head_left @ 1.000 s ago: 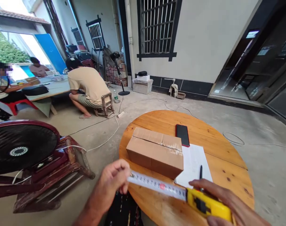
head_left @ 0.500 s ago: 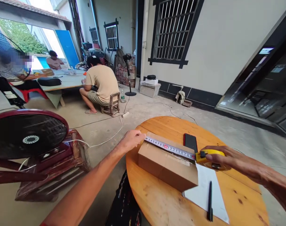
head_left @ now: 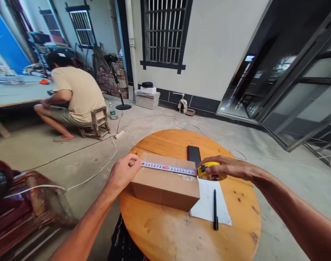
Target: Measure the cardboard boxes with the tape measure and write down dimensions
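Note:
A brown cardboard box (head_left: 165, 192) rests on the round wooden table (head_left: 165, 239). Across its top lies the blade of a tape measure (head_left: 212, 171), drawn out from the yellow case. My left hand (head_left: 124, 172) pinches the blade's free end at the box's left edge. The case sits in my right hand (head_left: 228, 167), closed around it just past the box's right edge. Close by on the table are a black phone with a red edge (head_left: 193, 155), a white sheet of paper (head_left: 222, 206) partly behind the box, and a black pen (head_left: 215, 210) on the paper.
A person in a cream shirt (head_left: 77, 90) sits on a small wooden chair (head_left: 98, 123) at a long table (head_left: 18, 96). At the lower left stands a dark red fan (head_left: 2, 181) on a wooden stool. Cables (head_left: 108, 156) cross the concrete floor.
The view has swung to the right, so the box, table and hands appear further left. The tape stays stretched across the box, held at both ends.

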`<move>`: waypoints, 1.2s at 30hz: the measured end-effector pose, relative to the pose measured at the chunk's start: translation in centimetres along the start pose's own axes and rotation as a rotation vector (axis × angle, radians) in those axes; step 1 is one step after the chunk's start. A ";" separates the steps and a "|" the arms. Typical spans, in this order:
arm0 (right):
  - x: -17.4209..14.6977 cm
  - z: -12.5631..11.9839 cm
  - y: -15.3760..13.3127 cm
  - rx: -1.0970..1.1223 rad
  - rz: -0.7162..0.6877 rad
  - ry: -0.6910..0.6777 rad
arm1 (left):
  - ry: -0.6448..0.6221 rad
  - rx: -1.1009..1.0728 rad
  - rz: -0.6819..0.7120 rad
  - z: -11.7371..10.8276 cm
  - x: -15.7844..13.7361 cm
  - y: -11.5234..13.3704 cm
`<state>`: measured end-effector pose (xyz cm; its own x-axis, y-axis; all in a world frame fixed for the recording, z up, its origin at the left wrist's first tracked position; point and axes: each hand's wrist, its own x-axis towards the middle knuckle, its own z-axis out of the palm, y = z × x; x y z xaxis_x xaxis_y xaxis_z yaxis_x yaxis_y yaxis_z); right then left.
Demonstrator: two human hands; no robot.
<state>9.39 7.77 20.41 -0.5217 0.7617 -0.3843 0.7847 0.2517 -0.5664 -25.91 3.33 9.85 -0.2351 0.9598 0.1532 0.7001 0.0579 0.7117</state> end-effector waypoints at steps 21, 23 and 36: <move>0.3 -1.5 1.3 0.084 -0.179 -0.312 | -0.055 -0.216 -0.090 0.5 0.6 -0.2; 0.3 -1.4 1.3 0.078 -0.216 -0.299 | -0.045 -0.220 -0.098 0.7 0.8 -0.6; 0.6 -1.4 0.3 -0.046 -0.101 -0.292 | -0.049 -0.251 -0.065 0.3 0.2 -0.2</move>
<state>9.74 9.13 21.01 -0.6670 0.5290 -0.5247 0.7347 0.3497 -0.5813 -25.87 3.60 9.52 -0.2368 0.9688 0.0726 0.4943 0.0558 0.8675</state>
